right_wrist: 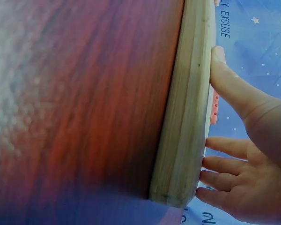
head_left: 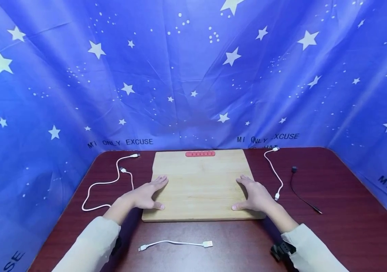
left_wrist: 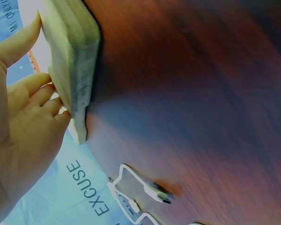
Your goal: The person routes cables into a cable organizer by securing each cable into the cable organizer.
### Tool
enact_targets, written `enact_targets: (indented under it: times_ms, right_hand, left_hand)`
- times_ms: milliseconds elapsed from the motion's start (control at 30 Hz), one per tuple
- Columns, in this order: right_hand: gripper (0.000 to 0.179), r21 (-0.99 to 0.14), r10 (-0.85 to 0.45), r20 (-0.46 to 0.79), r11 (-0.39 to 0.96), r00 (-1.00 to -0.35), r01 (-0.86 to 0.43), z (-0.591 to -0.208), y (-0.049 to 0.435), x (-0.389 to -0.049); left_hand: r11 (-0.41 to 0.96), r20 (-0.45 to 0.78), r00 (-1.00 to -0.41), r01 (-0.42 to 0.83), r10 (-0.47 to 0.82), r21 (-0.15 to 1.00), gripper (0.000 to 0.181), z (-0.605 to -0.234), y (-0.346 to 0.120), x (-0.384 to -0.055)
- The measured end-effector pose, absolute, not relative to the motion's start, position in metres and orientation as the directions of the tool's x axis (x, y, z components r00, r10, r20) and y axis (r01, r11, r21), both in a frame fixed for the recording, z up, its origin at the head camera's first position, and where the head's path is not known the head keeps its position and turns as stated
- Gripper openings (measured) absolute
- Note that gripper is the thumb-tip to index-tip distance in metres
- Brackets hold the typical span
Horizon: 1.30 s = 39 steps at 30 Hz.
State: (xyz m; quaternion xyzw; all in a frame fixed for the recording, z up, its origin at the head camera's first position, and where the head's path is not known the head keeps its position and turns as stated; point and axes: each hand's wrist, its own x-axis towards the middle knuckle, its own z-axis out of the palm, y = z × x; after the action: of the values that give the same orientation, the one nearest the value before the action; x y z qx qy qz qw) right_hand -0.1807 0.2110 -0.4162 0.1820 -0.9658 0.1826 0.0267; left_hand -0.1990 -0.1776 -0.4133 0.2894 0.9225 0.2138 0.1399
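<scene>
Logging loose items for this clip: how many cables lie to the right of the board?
2: a white cable just right of the board, and a black cable farther right. The right sleeve could hide another.

From here I see the left hand at centre-left of the frame, the right hand at centre-right; fingers extended, thumbs spread; forearms slant inward from below.

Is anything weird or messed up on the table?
Nothing looks spilled or broken. One thing stands out: the thin black cable right of the rectangular pale wooden board. It looks odd because the other visible cables are slim white cables.
</scene>
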Motion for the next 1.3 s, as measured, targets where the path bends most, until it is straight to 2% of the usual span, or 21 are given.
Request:
enact_targets:
  times_ms: [467, 1300]
  right_hand:
    - [0.096, -0.373, -0.338, 0.136, 0.853, -0.931, -0.364, -0.4188, 0.2156, -0.1759]
    - [0.096, -0.360, -0.375, 0.123, 0.846, -0.919, -0.393, -0.4177, 0.2130, -0.1734]
  left_hand:
    - [0.714, -0.078, -0.791, 0.499, 0.606, 0.492, 0.092, -0.4164, -0.1782, -0.1994]
    - [0.721, -0.082, -0.791, 0.503, 0.606, 0.476, 0.092, -0.4136, -0.1819, -0.1943]
